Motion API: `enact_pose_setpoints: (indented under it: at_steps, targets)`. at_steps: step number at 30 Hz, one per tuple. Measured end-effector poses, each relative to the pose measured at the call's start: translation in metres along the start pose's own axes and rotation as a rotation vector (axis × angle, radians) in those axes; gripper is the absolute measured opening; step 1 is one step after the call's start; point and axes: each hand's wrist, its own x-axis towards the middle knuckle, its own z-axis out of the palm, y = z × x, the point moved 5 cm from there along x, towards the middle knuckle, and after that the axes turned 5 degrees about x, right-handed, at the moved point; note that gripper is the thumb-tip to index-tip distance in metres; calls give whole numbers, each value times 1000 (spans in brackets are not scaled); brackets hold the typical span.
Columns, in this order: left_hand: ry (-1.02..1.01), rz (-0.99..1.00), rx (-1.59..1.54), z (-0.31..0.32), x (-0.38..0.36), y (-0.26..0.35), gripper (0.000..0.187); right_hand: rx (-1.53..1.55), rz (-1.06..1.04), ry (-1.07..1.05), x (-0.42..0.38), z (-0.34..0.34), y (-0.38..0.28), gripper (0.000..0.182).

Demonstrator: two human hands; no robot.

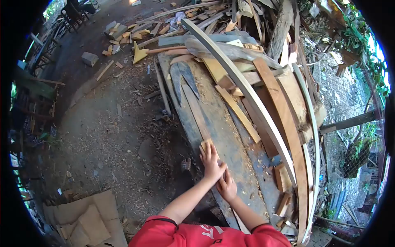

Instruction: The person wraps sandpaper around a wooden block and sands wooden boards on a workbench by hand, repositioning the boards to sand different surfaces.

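My left hand [212,163] is closed on a small light wooden block [206,143], which rests on a long narrow board [193,108] lying along the workbench [224,140]. Close behind it, my right hand [226,187] has its fingers bent together against the board's near part; what it grips is hidden under the fingers. The thumb of the left hand reaches toward the right hand. At the board's far end sits a dark piece with a V-shaped notch [181,74], its two points facing me.
Long curved strips [247,86] and planks [284,111] are piled on the bench's right side. A yellow batten [238,114] lies nearer the middle. Offcuts [119,31] and shavings cover the ground at left. Flattened cardboard [88,222] lies at lower left.
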Motion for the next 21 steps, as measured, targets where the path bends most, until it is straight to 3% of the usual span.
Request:
enact_pose_setpoints:
  at_steps: [3,6,9,13,15,17,18,21]
  targets:
    - [52,27,29,-24,108,-34,94,-4,-24,86,114,17,-10,40]
    - [158,-69,157,-57,219,-68,92,69,-134,163,236,32,-21,41]
    - [223,2,214,-103,272,-59,90,112,-193,278,289,20,-47,42]
    - [324,180,107,-119,221,-4,86,119,-216,355,237,-28,-64,43]
    - [244,95,166,-102,164,10,86,152,-153,251,178,-29,-56,42]
    - [212,103,114,-68,86,10,88,741,244,132,94,8,-16,42]
    - [152,84,116,-50,44,10,88,271,-74,137,54,-16,-36,42]
    - [-29,35,67,-8,-78,33,99,154,35,-27,-77,-29,-31,42]
